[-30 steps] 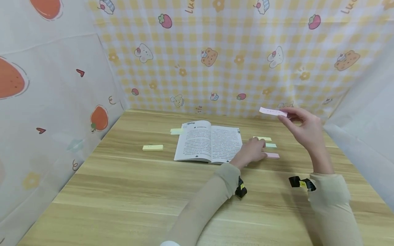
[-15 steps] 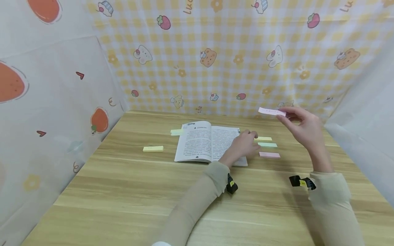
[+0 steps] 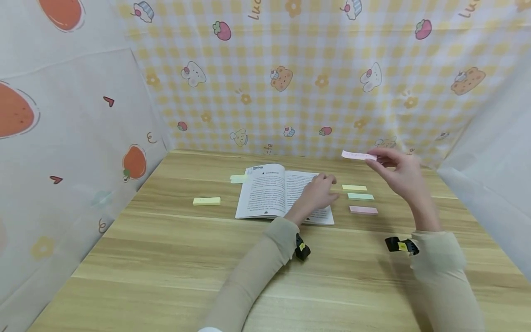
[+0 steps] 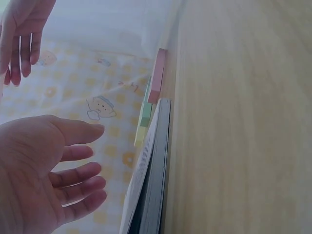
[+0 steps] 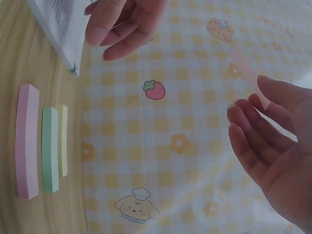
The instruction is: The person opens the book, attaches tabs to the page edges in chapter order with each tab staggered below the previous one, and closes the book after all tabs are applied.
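One pink paper strip point(image 3: 358, 156) is pinched at its near end between the thumb and fingertips of the right hand point(image 3: 398, 177), held level in the air at centre right of the head view, above the worktop point(image 3: 166, 267); that end-only grip leaves most of the strip free. The left hand point(image 3: 317, 193) lies with relaxed fingers on the right page of the open book point(image 3: 282, 191) at frame centre, holding nothing, probably keeping the page flat. Just right of the book sit three sticky-note pads in a column: yellow point(image 3: 354, 187), green point(image 3: 360, 196), pink point(image 3: 363, 210), within easy reach of the right hand. Left of the book lies another yellow pad point(image 3: 206, 201), and a pale one point(image 3: 238, 178) touches its upper left corner.
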